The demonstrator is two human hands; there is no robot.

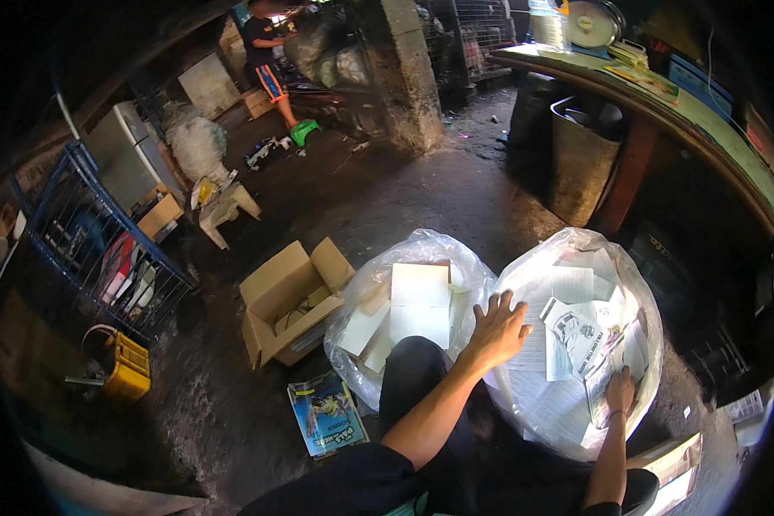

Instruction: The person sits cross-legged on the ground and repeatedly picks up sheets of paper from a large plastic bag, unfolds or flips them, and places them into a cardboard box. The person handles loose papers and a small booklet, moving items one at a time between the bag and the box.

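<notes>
On the right, a clear plastic bag (pixel 500 387) holds a heap of loose paper sheets (pixel 525 344). Over its left rim my left hand (pixel 497 330) hovers with fingers spread, holding nothing. Inside that bag my right hand (pixel 621 394) has its fingers closed at the edge of a printed sheet (pixel 600 389); its fingertips are partly hidden. Another printed sheet with a drawing (pixel 576 334) lies on the heap beside it. Next to it, a second clear bag (pixel 408 245) contains white paper pieces (pixel 420 301), partly covered by my knee.
An open cardboard box (pixel 288 288) and a stack of blue-covered books (pixel 325 417) are left of the bags. Farther left are a yellow container (pixel 129 368) and a blue metal rack (pixel 103 224). A green-topped table (pixel 645 95) runs along the right. A person (pixel 262 52) stands far back.
</notes>
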